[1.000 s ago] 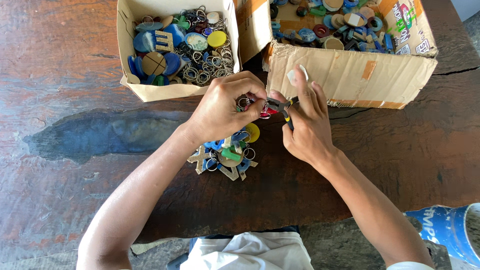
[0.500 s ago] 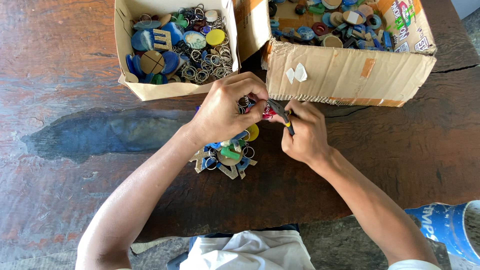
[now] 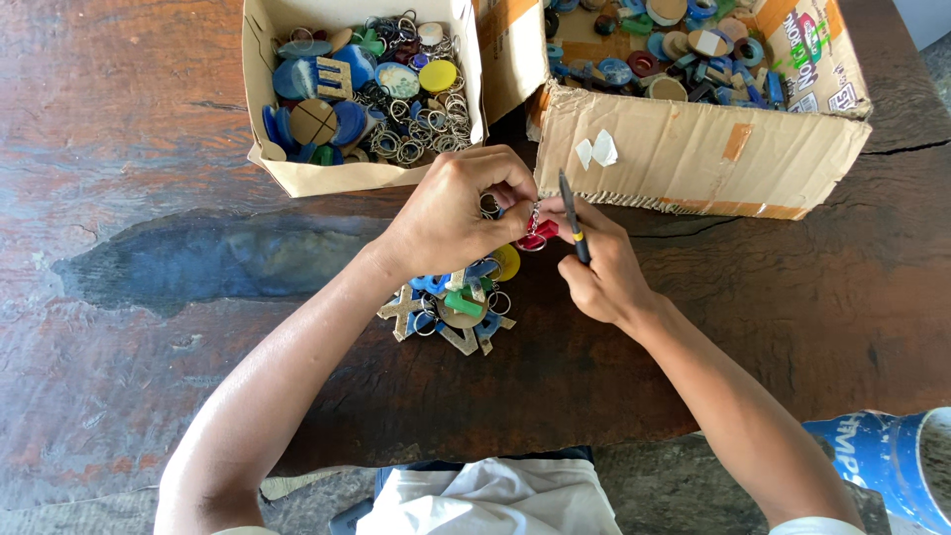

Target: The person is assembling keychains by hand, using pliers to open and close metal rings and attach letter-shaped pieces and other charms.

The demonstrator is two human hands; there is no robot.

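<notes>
Where the worn wooden table [image 3: 149,119] runs up to its far edge, two cardboard boxes stand side by side. The smaller box [image 3: 327,176] on the left is pale and open-topped, heaped with blue, yellow and tan key-tag pieces and a tangle of metal split rings. The larger brown box [image 3: 693,159] to its right has a crumpled front wall with two small white paper scraps [image 3: 596,151] stuck near its left end and an orange strip of tape further along; its right flap carries a printed label in green, red and white, and coloured pieces fill the inside. At the lower right corner stands a blue container [image 3: 877,461] with white lettering.

The two hands meet just in front of the gap between the boxes. The left hand [image 3: 451,213] is curled, fingertips pinched on a small metal ring [image 3: 488,205]. The right hand [image 3: 599,263] is closed around a dark slim tool [image 3: 573,218] with a yellow band, and its fingertips press on a small red key tag [image 3: 537,236] that hangs between the hands. The tool's long axis runs nearly straight away from the person, its tip pointing toward the larger box and leaning slightly left.

Just below the hands, on the table, lies a pile of finished key tags [image 3: 456,307]: tan letter shapes, blue, green and yellow pieces with rings.
</notes>
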